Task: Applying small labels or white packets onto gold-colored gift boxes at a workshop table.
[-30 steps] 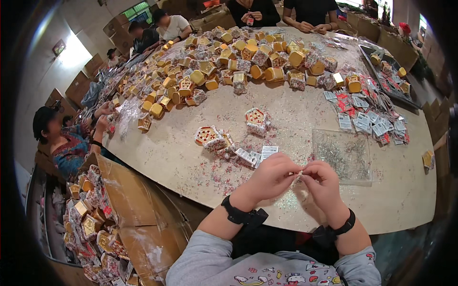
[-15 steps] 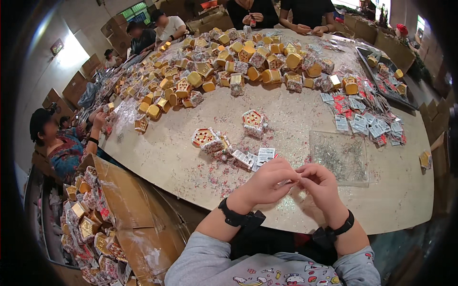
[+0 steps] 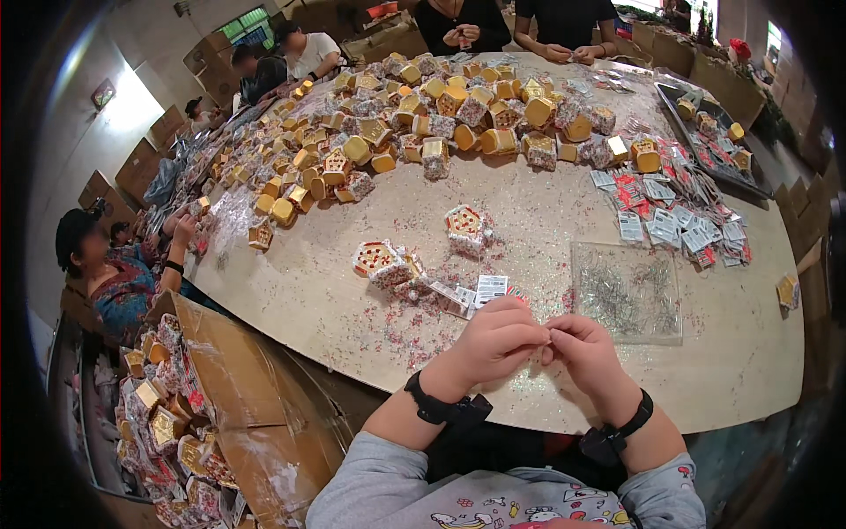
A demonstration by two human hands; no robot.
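Observation:
My left hand and my right hand meet over the near part of the table, fingertips pinched together. Whatever sits between the fingertips is too small to make out. Just beyond my left hand lie printed white tags, partly behind the hand. Next to them are a small house-shaped ornament with a gold and red dotted face and white beaded edges, and a second such ornament a little farther off. Right of my hands, a clear shallow tray holds many thin metal pins or wires.
A large heap of gold-bottomed ornaments covers the far table. At the right lie a pile of red and white tags and a dark tray. A cardboard box full of ornaments stands at left. Several people work around the table. Glitter is scattered about.
Both hands stay pinched together, with the fingers shifted slightly and the left hand turned a little. The ornaments, tags and clear tray lie as before.

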